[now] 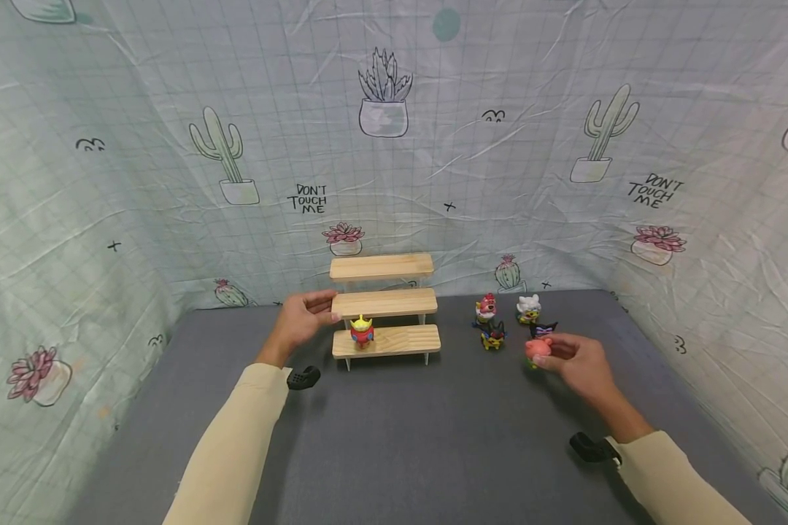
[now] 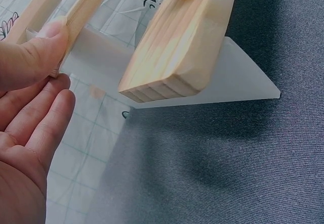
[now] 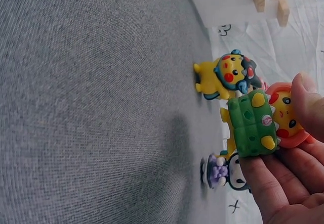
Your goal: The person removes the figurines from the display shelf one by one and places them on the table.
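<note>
My left hand (image 1: 295, 324) is at the left end of a three-tier wooden display stand (image 1: 394, 302). In the left wrist view its thumb and fingers pinch the end of the middle board (image 2: 83, 14). On the lowest board stands a small figurine (image 1: 362, 334) with a green-yellow head and red body. Off to the right, my right hand (image 1: 584, 368) holds a toy figurine with an orange-red hood (image 1: 537, 350). The right wrist view shows its yellow face and green body (image 3: 250, 125), gripped between thumb and fingers, tilted sideways in that picture.
Several figurines stand right of the display stand: a red-topped one (image 1: 487, 308), a white-topped one (image 1: 528, 308), a yellow one with a black top (image 1: 493, 336) and a black-hooded one with purple (image 3: 218, 172). A printed cloth (image 1: 394, 168) hangs behind the grey table (image 1: 394, 437).
</note>
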Motion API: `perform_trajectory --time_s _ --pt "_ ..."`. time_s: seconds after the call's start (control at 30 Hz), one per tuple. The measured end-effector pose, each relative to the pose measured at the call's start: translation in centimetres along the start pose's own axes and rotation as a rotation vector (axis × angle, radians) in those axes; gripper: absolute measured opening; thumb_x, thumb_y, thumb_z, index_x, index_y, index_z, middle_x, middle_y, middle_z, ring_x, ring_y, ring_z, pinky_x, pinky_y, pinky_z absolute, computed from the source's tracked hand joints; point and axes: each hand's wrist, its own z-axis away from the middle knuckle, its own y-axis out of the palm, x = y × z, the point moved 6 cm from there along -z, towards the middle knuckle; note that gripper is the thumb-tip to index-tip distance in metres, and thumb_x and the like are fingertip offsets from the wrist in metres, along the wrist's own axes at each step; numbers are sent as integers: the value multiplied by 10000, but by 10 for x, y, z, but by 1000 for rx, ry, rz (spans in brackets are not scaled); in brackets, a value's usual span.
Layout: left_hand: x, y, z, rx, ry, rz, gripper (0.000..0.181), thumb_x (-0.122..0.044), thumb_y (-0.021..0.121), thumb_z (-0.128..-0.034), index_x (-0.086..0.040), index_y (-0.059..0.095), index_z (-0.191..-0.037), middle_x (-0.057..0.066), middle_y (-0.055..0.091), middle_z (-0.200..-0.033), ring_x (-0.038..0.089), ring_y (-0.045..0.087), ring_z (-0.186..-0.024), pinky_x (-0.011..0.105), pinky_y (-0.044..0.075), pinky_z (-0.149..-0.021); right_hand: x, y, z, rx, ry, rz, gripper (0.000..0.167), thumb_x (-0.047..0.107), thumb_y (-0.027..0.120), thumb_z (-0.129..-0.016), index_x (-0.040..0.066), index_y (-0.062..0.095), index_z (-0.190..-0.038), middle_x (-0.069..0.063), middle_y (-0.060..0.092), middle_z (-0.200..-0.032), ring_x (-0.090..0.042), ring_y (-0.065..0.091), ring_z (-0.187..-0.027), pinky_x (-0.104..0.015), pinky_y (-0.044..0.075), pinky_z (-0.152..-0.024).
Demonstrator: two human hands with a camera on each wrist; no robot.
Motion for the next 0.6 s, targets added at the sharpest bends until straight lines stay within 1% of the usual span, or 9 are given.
perform_trajectory --time_s 0.2,0.43,0.6 --pt "-1 0 1 -4 -2 -1 563 -62 759 -951 -5 573 -1479 212 575 -1515 344 566 -1421 439 543 -1141 -4 -2 1 -12 -21 -26 426 69 846 -868 -126 705 -1219 -327 738 -1154 152 621 -819 -95 582 -678" --pt "-1 1 2 -6 -4 -10 566 -83 766 -951 -9 575 -1478 211 573 -1518 347 564 -1423 445 540 -1145 -8 -3 4 -7 12 -12 453 89 849 -874 -126 694 -1242 -329 730 -1179 159 608 -830 -102 586 -682" --pt "-1 1 2 -6 5 -13 565 -85 762 -955 -1 570 -1480 215 569 -1519 350 561 -1424 444 538 -1144 -11 -6 4 -14 14 -5 447 81 842 -878 -134 690 -1239 -338 725 -1184 173 599 -820 -93 582 -677"
